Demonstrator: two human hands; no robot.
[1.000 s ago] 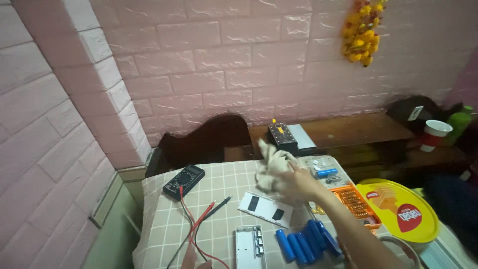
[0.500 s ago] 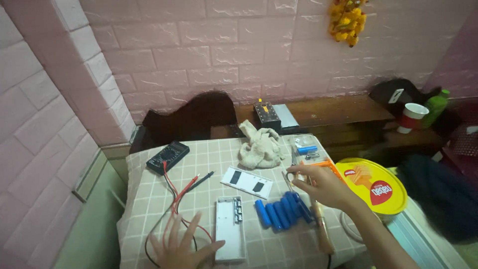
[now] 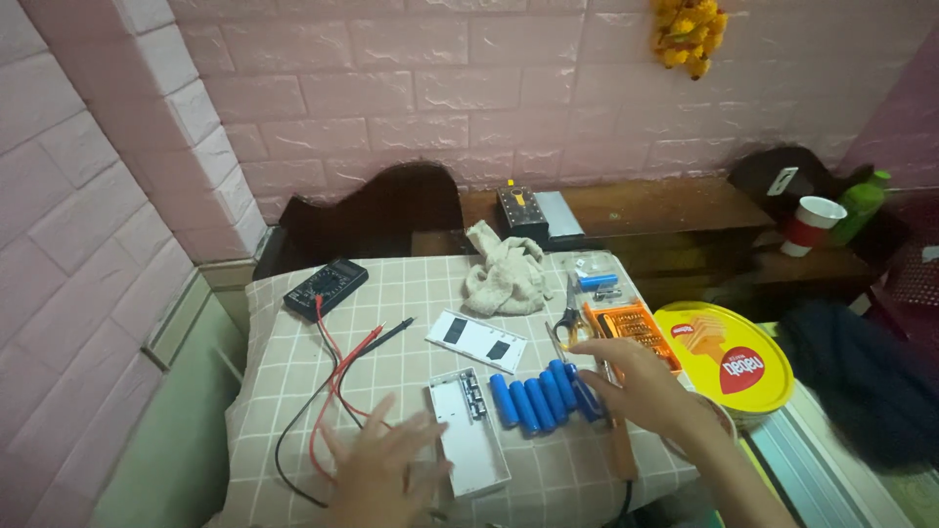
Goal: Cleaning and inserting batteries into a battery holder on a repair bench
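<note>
A home room turned hobby electronics corner. Pink brick-pattern walls [image 3: 391, 88] and a dark carved wooden headboard [image 3: 381, 210] lie beyond the hands, with a checked cloth [image 3: 411, 293] spread over the bench. Around the hands sit a multimeter [image 3: 326, 288], blue cylindrical battery cells [image 3: 536, 399], a screwdriver bit set [image 3: 626, 328] and a yellow biscuit tin [image 3: 729, 357].

A round yellow tin [image 3: 729, 358] sits at the right of the frame, with a red label on its lid. A flat white card [image 3: 476, 340] with two black squares lies in the middle of the checked cloth. At the upper left of the cloth lies a black meter [image 3: 326, 287] with a small dark screen.
</note>
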